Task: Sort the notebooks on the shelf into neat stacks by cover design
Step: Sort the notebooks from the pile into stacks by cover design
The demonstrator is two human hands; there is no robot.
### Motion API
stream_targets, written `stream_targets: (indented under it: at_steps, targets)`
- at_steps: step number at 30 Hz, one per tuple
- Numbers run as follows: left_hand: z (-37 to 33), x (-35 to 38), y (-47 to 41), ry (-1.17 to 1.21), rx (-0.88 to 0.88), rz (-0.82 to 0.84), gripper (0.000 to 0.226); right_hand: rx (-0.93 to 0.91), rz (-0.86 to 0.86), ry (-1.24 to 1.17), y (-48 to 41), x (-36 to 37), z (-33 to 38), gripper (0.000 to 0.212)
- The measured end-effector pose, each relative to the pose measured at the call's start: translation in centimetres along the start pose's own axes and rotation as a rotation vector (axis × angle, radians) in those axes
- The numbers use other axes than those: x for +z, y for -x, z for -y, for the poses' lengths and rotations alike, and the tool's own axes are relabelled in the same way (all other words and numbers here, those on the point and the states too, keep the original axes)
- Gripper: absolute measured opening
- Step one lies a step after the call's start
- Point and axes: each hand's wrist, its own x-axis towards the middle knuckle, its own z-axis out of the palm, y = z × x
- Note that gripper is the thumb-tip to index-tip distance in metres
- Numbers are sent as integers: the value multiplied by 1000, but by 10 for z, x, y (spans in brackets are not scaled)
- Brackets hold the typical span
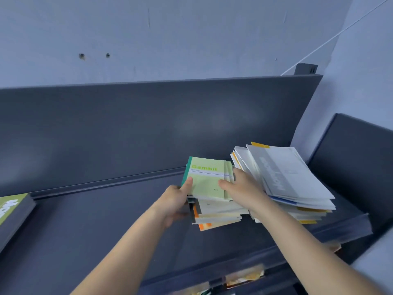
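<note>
A small bundle of light-green notebooks (207, 179) with a dark-green spine tops a messy pile of mixed notebooks (219, 216) in the middle of the dark shelf (95, 220). My left hand (177, 202) grips the bundle's left edge, thumb on the top cover. My right hand (241, 188) grips its right edge, thumb lying across the cover. To the right leans a fanned heap of grey and white notebooks (285, 177) with yellow ones underneath. A neat stack with a green cover (11, 211) sits at the far left.
The shelf has a tall dark back panel (148, 124) and a raised front lip (255, 256). A second dark panel (357, 158) closes off the right end. Colourful items show on a lower shelf (244, 275). The wall rises behind.
</note>
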Motion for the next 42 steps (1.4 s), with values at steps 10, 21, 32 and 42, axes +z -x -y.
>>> stream_targets:
  at_steps: [10,21,32,42]
  targets:
    - [-8,4,-13,52,-41,84,21,87,124,-307,-17,5,9,29]
    - [-5,-10,-21,160,-129,127,23,107,157,-296,-32,20,10,40]
    - [5,-29,-28,185,-30,218,36,175,47,-475,-44,41,25,37]
    - [32,-60,-5,311,164,195,43,25,85,-648,-39,65,42,46]
